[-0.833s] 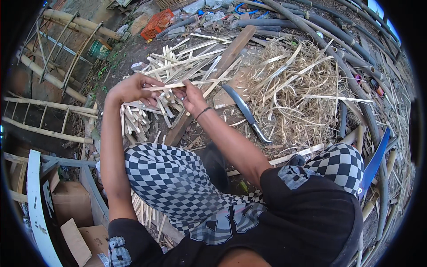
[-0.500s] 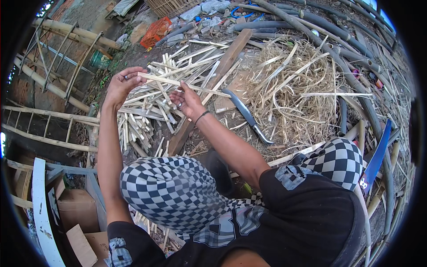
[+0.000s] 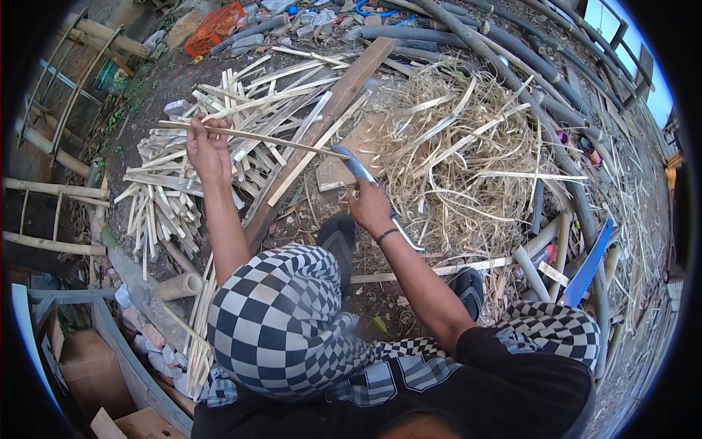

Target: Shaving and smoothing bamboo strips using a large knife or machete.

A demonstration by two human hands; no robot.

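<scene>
My left hand [image 3: 208, 151] is closed around a long thin bamboo strip [image 3: 281, 140], near the strip's left end. The strip slants slightly down to the right, its far end by the tip of a curved-bladed knife [image 3: 355, 167]. My right hand [image 3: 371, 208] is closed on that knife near its middle, and the handle end shows past my wrist. A pile of split bamboo strips [image 3: 164, 208] lies beneath and around my left hand. Between the pile and the knife a wooden beam [image 3: 322, 128] rests slantwise.
Thin curled shavings [image 3: 468, 161] heap up right of the knife. A blue saw [image 3: 589, 265] leans by my right knee. Dark poles [image 3: 504, 73] lie across the back and right. An orange crate [image 3: 213, 31] stands at the far left, a cardboard box [image 3: 93, 369] at the near left.
My right hand has left the bamboo strip and moved right and nearer onto the knife. My left hand still holds the strip, now gripped a little in from its end. The view has shifted.
</scene>
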